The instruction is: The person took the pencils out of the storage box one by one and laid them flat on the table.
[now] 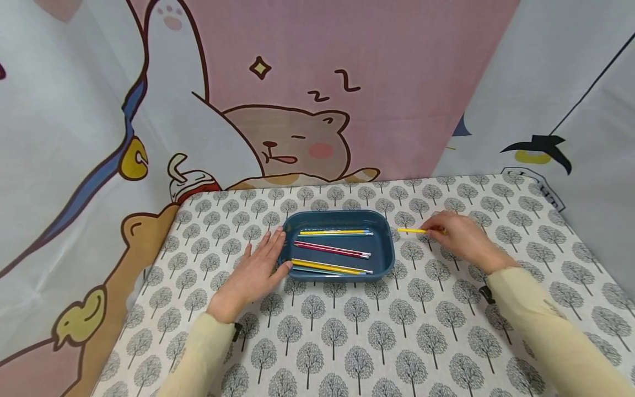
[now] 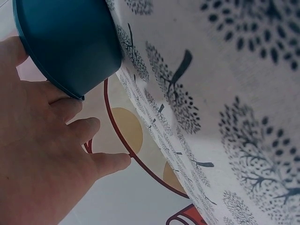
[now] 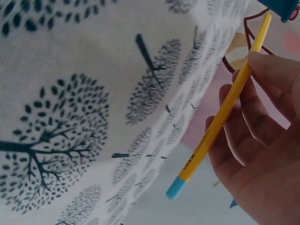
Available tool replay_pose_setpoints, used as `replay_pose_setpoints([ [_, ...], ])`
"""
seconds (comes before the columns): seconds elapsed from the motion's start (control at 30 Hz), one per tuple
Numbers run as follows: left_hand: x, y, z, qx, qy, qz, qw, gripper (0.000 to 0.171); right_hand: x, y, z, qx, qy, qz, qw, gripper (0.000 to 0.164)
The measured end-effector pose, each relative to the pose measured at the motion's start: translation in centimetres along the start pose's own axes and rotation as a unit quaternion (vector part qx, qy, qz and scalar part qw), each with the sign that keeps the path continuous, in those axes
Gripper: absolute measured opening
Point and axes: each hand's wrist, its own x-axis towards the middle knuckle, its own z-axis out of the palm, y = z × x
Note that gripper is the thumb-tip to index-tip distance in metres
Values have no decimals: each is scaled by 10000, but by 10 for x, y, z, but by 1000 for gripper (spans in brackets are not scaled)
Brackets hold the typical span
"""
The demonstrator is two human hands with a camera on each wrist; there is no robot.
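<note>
A dark blue plastic basin stands on the table with several pencils lying across its floor. Among them are red pencils, yellow pencils and a yellow one near the far wall. My left hand rests at the basin's left rim, fingers extended; in the left wrist view the fingers lie along the basin's outer edge. To the right of the basin, my right hand pinches a yellow pencil between thumb and fingers. The right wrist view shows the light blue end of this pencil.
A white cloth printed with grey trees covers the table. Behind it hangs a cartoon-printed curtain with a sleeping bear, and more curtain closes off the left side. Dark bands sit near both wrists.
</note>
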Motion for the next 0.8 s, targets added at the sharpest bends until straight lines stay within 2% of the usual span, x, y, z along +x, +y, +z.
replay_pose_setpoints([
  [0.27,0,1,0,13,1,-11,10000,74,7,5,9,98,-378,34,9992,16],
  [0.8,0,-1,1,-7,32,9,10000,74,15,7,16,43,-679,9,9977,12],
])
